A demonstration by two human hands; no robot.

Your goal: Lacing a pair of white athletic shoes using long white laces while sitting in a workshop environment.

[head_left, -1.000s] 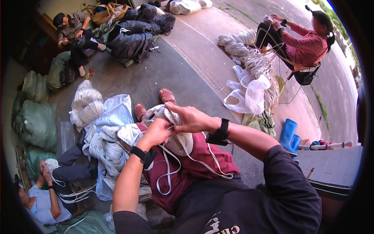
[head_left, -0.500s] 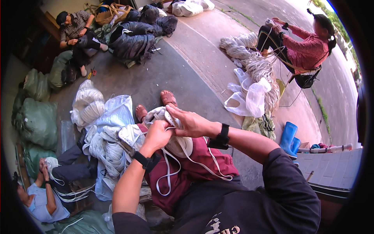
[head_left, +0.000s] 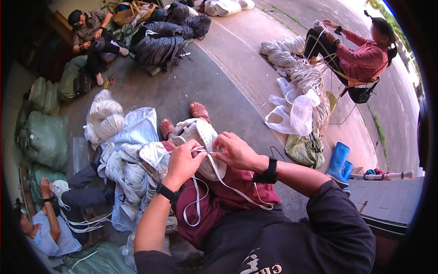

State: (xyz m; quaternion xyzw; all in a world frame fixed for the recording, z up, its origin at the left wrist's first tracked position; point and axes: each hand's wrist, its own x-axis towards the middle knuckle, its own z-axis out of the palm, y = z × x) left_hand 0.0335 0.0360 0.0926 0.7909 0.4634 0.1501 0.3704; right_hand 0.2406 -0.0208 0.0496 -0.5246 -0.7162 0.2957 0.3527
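Observation:
A white shoe (head_left: 207,133) rests on my lap, over my maroon trousers, with its toe pointing away from me. Near its eyelets my left hand (head_left: 183,160) is closed in a pinch on a flat white shoelace (head_left: 237,191). My right hand (head_left: 238,151) is at the shoe's right side, thumb and fingers drawn together on the lace close to the left fingertips. Long loose lace ends hang in loops across my lap. Left of my left hand lies a second white shoe piece (head_left: 154,154) with eyelets.
Bundles of white laces (head_left: 119,171) and a pale plastic sack (head_left: 137,125) lie at my left. Three people sit working nearby. Coiled cord (head_left: 308,77), a clear bag (head_left: 303,107) and blue boots (head_left: 340,163) are at right; green sacks (head_left: 45,137) line the left wall.
My right hand has come off the shoe's upper side and moved right and nearer to me, its fingers now pinched together. More of the shoe shows. The left hand has shifted slightly.

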